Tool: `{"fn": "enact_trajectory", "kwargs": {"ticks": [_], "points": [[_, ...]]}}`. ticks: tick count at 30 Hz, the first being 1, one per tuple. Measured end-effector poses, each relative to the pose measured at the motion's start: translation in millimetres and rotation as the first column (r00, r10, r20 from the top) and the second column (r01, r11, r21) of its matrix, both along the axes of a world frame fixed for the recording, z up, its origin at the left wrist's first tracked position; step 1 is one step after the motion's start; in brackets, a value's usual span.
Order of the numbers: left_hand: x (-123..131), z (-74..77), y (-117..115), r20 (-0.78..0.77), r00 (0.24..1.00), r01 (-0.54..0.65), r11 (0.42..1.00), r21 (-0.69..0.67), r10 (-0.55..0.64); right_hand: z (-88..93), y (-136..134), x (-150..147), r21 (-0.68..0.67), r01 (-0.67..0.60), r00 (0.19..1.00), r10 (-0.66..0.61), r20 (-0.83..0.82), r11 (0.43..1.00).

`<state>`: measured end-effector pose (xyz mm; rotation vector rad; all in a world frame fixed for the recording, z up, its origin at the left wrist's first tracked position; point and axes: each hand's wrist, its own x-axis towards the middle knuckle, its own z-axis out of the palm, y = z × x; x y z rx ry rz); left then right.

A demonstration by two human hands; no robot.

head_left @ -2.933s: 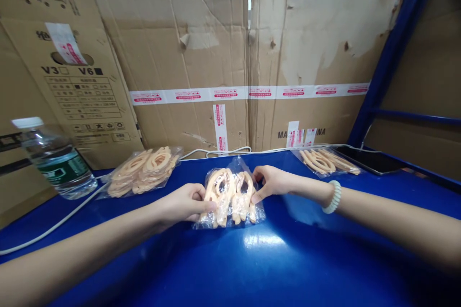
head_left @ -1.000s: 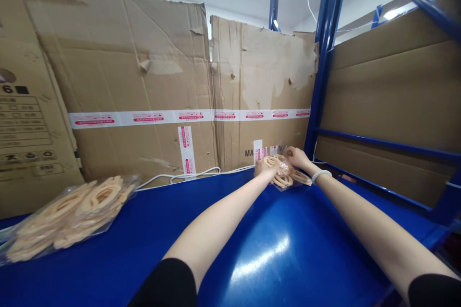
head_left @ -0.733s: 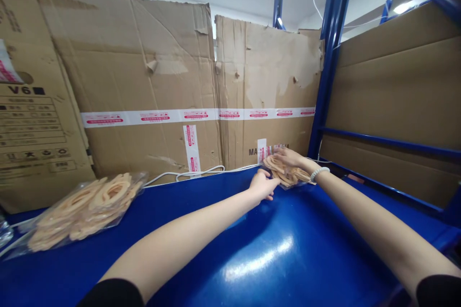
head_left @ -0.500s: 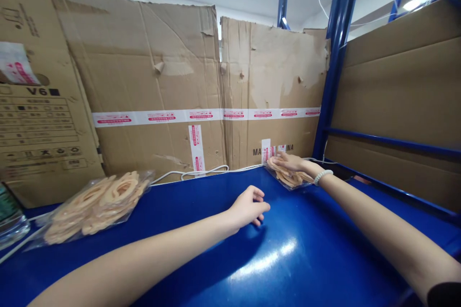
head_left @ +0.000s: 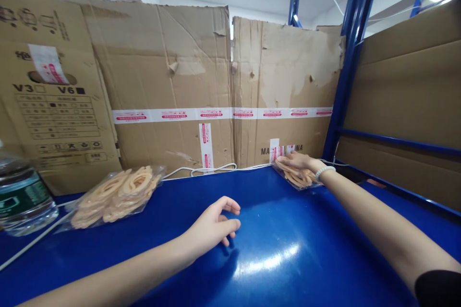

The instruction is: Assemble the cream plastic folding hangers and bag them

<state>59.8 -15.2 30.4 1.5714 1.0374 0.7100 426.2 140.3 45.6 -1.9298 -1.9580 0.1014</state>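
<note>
My right hand [head_left: 296, 159], with a beaded bracelet [head_left: 325, 171] at the wrist, lies palm down on a clear plastic bag of beige loop-shaped pieces [head_left: 300, 180] at the back right of the blue table. Its fingers are stretched out over the bag. Nearer to me, my left hand [head_left: 212, 224] hovers above the blue surface, thumb and fingers apart and loosely bent, holding nothing. Left of it lies a larger clear bag of similar beige pieces [head_left: 117, 196], stacked in two piles.
A water bottle [head_left: 25, 196] stands at the left edge. Along the back runs a white cable [head_left: 216, 170] in front of upright cardboard sheets [head_left: 173, 67]. A blue metal post [head_left: 351, 57] rises at the back right, with more cardboard [head_left: 410, 81] beside it.
My left hand has drawn back toward me and to the left. The view has turned left, showing more of the bottle. My right hand stays on the bag.
</note>
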Motion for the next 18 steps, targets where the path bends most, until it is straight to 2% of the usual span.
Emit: {"fn": "enact_trajectory", "kwargs": {"ticks": [6, 10, 14, 18], "points": [[-17.9, 0.4, -6.1, 0.001, 1.0, 0.003, 1.0, 0.019, -0.003, 0.7, -0.5, 2.4, -0.111, 0.019, 1.0, -0.017, 0.019, 0.994], [-23.9, 0.7, -9.4, 0.001, 1.0, -0.011, 1.0, 0.022, 0.011, 2.1, 1.8, 0.2, -0.114, 0.047, 0.999, -0.047, 0.004, 0.992], [-30.5, 1.9, -12.3, 0.002, 1.0, -0.02, 0.999, 0.026, 0.02, 9.7, -0.1, -2.1, -0.004, 0.114, 0.991, -0.114, -0.075, 0.993], [-44.5, 7.0, -10.7, 0.004, 0.999, -0.052, 0.995, 0.081, 0.052, 30.7, -11.9, -4.5, 0.228, 0.176, 0.963, -0.119, -0.244, 0.958]]}}
